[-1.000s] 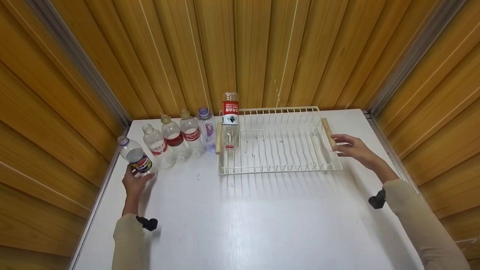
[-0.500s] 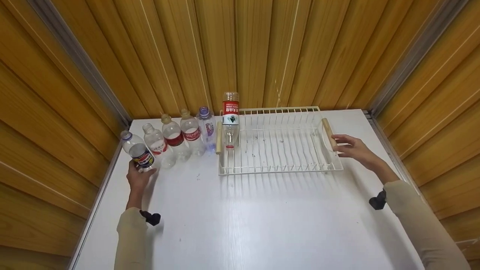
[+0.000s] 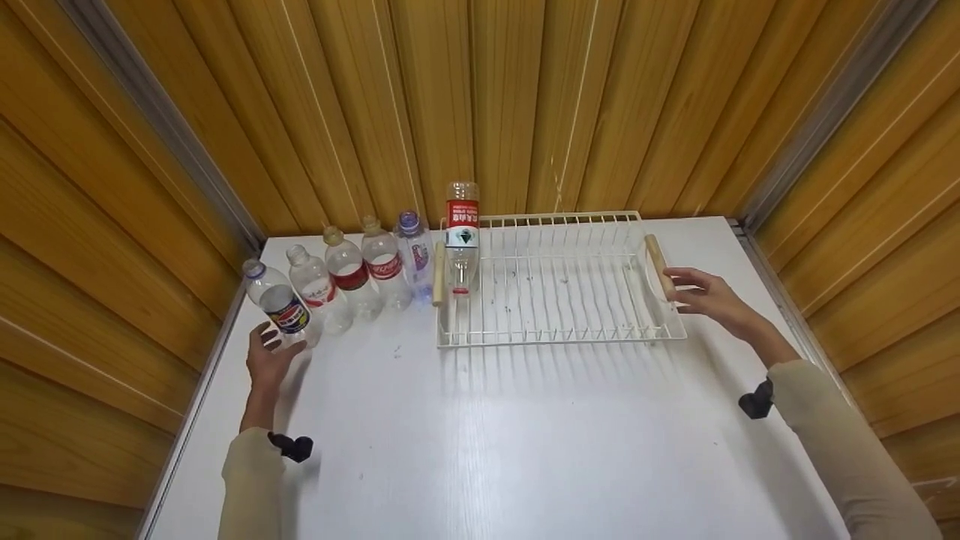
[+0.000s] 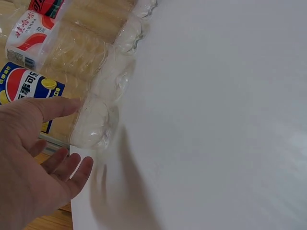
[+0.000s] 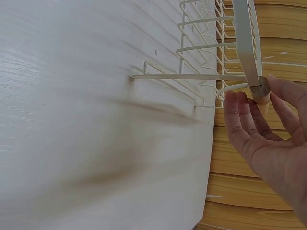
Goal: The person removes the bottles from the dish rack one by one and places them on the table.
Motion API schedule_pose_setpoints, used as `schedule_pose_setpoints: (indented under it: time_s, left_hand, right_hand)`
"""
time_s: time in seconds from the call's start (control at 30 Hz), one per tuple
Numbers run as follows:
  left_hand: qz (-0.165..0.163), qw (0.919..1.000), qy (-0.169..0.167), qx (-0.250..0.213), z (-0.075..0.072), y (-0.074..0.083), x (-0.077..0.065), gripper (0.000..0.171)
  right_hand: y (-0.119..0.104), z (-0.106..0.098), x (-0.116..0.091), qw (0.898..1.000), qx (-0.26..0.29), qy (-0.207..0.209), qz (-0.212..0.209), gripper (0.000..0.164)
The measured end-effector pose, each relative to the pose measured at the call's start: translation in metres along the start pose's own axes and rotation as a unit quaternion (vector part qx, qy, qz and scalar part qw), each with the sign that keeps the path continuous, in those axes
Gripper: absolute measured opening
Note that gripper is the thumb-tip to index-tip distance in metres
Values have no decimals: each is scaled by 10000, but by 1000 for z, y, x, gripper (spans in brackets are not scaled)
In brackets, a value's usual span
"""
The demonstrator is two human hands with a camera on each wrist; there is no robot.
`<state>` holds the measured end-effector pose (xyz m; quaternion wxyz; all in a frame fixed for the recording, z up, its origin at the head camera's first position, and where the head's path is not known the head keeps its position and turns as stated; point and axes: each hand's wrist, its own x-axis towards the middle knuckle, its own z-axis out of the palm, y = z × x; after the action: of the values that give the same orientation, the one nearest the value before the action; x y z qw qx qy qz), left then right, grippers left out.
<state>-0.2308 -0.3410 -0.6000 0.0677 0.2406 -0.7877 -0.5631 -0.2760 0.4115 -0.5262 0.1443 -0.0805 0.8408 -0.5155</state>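
Note:
My left hand (image 3: 270, 361) stands with fingers spread at the base of a clear Pepsi bottle (image 3: 283, 304). In the left wrist view the blue-labelled bottle lies beyond the thumb, and the curved fingers hold nothing. That bottle stands upright at the left end of a bottle row. At the right, my right hand (image 3: 709, 301) pinches the wooden handle (image 3: 658, 262) of a white wire dish rack (image 3: 562, 343); in the right wrist view thumb and fingers (image 5: 236, 120) are around the handle's end. A red-and-white-labelled bottle (image 3: 462, 217) sits cap-down in the rack's left end.
Beside the Pepsi bottle stand a bottle with a pink-and-white label (image 3: 320, 291), two red-labelled bottles (image 3: 351, 277) and a purple-capped bottle (image 3: 415, 255) close to the rack. The white table (image 3: 480, 450) is bounded by wood-look panels (image 3: 502, 112).
The Pepsi bottle has shifted slightly right, up against its neighbour. My left hand has let go of it, fingers spreading and drawing back a little. The right hand stays on the handle.

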Motion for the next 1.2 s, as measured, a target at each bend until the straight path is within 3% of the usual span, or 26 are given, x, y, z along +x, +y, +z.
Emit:
schedule_pose_setpoints:
  time_s: [0.17, 0.3, 0.47, 0.63, 0.9, 1.2]
  left_hand:
    - [-441, 9980, -163, -413, -7, 0, -9, 70]
    - [-560, 9949, -586, -604, -8, 2, -16, 55]
    - [-669, 9880, -1386, -106, -2, 7, -25, 51]
    - [-413, 9754, -2131, 386, 14, 17, -32, 51]
    - [99, 9474, -3152, 552, 43, 48, -41, 53]
    - [938, 9230, -3696, 506, 83, 82, -56, 50]
  right_hand:
    - [0, 0, -2, 10000, -9, 9, 31, 63]
    - [-1, -1, -3, 10000, -16, 12, 18, 63]
    - [-1, -1, -3, 10000, -55, 2, 77, 64]
    - [0, 2, -4, 9999, -49, -19, 108, 63]
    - [-1, 2, -4, 10000, -51, -61, 26, 63]
    - [-2, 2, -7, 9999, 127, -26, -74, 61]
